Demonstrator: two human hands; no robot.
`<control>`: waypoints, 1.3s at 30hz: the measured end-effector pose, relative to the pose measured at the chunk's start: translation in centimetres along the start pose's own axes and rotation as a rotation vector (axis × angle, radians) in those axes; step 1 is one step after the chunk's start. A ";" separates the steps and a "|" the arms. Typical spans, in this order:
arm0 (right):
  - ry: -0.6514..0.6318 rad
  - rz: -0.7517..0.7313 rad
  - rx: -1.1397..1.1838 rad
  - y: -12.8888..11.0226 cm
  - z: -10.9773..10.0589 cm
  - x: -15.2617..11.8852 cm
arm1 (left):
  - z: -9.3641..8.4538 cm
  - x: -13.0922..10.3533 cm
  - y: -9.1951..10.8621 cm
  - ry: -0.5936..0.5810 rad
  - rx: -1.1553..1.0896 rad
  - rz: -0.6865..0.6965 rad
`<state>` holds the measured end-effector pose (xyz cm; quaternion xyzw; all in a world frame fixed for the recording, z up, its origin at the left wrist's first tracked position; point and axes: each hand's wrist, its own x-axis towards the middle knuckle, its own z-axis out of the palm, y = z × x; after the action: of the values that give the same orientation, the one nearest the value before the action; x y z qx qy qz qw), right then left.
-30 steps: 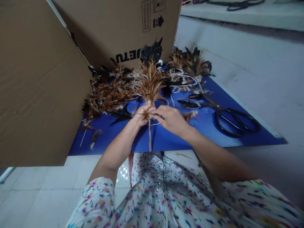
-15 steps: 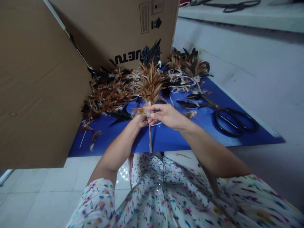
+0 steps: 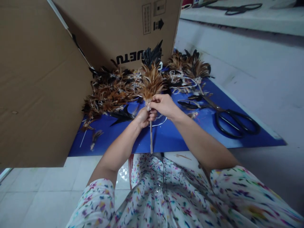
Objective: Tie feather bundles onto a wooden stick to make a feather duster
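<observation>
My left hand [image 3: 145,117] is wrapped round the stick [image 3: 151,137] of a feather duster [image 3: 152,80], just below its feathers. The duster points away from me, brown feathers around it and black ones at the tip. My right hand [image 3: 165,106] pinches at the lowest feathers, where a pale, fluffy tuft shows at the fingertips; exactly what lies between them is partly hidden. White string [image 3: 162,122] loops on the blue board beside my hands. A large pile of loose brown feathers [image 3: 109,95] lies to the left.
Big black-handled scissors [image 3: 235,123] lie on the blue board [image 3: 171,141] at right. Another feather bundle [image 3: 190,65] lies at the back right. Cardboard [image 3: 38,88] stands along the left and back. More scissors [image 3: 242,9] rest on a ledge [image 3: 273,23].
My right hand has moved slightly up to the base of the feathers. The brown tuft that stuck out leftward at my left hand now lies against the stick.
</observation>
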<state>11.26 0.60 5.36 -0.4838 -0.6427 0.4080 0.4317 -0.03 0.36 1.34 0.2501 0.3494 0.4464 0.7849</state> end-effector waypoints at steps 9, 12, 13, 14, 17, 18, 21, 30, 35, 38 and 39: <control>0.077 0.095 0.166 1.3 -0.5 0.2 | 0.5 -0.7 0.2 -0.007 -0.021 -0.065; 0.077 0.158 0.179 1.4 -0.6 0.2 | 0.7 -0.8 0.2 0.004 -0.034 -0.088; 0.076 0.173 0.188 1.4 -0.6 0.2 | 0.8 -0.9 0.3 0.005 -0.038 -0.093; 0.078 0.183 0.200 1.5 -0.6 0.2 | 0.8 -0.9 0.3 0.004 -0.041 -0.096; 0.087 0.195 0.248 1.9 -0.4 0.3 | 0.9 -1.0 0.2 -0.007 -0.029 -0.085; 0.090 0.196 0.263 2.0 -0.3 0.4 | 0.9 -1.0 0.2 -0.013 -0.019 -0.074; 0.096 0.202 0.287 2.3 -0.2 0.4 | 0.9 -1.1 0.1 -0.028 0.019 -0.031; 0.038 0.300 0.413 1.5 -0.6 0.1 | 0.5 -1.2 0.0 -0.090 0.106 0.035; -0.082 0.391 0.523 1.8 -1.0 0.3 | 0.7 -1.4 0.0 -0.086 0.161 0.052; -0.134 0.414 0.559 1.9 -1.4 0.4 | 0.7 -1.4 0.1 -0.087 0.170 0.064; -0.140 0.418 0.569 1.9 -1.5 0.4 | 0.6 -1.4 0.1 -0.088 0.163 0.065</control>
<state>13.14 1.55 4.08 -0.4361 -0.4188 0.6822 0.4111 -0.09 -0.83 2.27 0.3439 0.3415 0.4303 0.7615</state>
